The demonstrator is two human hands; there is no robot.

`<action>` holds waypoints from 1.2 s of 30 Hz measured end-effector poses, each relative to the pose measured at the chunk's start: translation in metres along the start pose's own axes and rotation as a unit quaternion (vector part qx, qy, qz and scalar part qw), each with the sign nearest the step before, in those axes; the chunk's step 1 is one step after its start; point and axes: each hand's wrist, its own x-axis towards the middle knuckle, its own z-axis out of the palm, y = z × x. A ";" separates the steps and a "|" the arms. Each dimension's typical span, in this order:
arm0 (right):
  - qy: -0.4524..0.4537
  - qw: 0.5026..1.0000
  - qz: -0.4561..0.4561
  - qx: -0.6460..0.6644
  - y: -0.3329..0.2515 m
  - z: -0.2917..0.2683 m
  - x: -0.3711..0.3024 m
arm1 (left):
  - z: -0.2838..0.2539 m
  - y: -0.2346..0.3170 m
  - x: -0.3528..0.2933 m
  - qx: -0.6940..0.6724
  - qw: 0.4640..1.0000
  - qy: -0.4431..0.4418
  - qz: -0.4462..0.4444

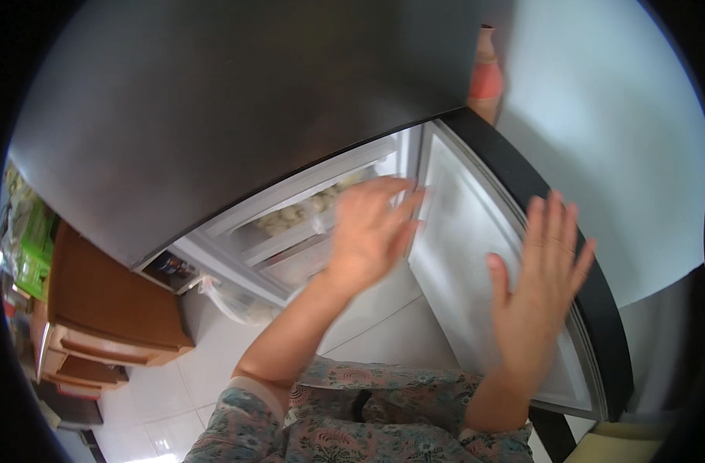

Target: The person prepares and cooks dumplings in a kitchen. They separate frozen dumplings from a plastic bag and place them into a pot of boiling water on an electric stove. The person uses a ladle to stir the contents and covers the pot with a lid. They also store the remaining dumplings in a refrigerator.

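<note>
The lower door [476,224] of a dark grey refrigerator [237,100] stands swung out to the right, its white inner panel facing me. My right hand [544,282] is held flat against or just over the door's dark edge, fingers spread; I cannot tell if it touches. In front of the open compartment is my left hand [372,231], slightly blurred, with fingers apart and nothing seen in it. Behind it, a clear-fronted drawer [252,251] holds several pale, rounded food pieces [295,216]. A lower drawer [298,258] is partly hidden by my left arm.
A clear plastic bag [237,305] hangs at the compartment's left side. At the left stands a brown wooden cabinet [109,297] with a green package [35,243] beside it. A red and tan vase-like object [487,77] rises behind the door. Pale tiles [175,378] cover the floor.
</note>
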 end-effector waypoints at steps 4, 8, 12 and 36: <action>-0.029 0.989 0.046 -0.139 0.019 -0.010 -0.014 | 0.054 0.050 0.067 -0.185 0.982 -0.014 0.024; -0.020 0.987 0.043 -0.151 0.021 -0.015 -0.007 | 0.087 0.054 0.073 -0.205 0.978 0.014 0.039; -0.079 0.983 0.067 -0.154 0.020 -0.033 -0.005 | 0.084 0.063 0.075 -0.251 0.968 0.009 0.006; -0.556 0.822 0.062 0.106 -0.024 -0.128 0.049 | -0.231 0.164 0.074 -0.089 0.825 -0.553 -0.070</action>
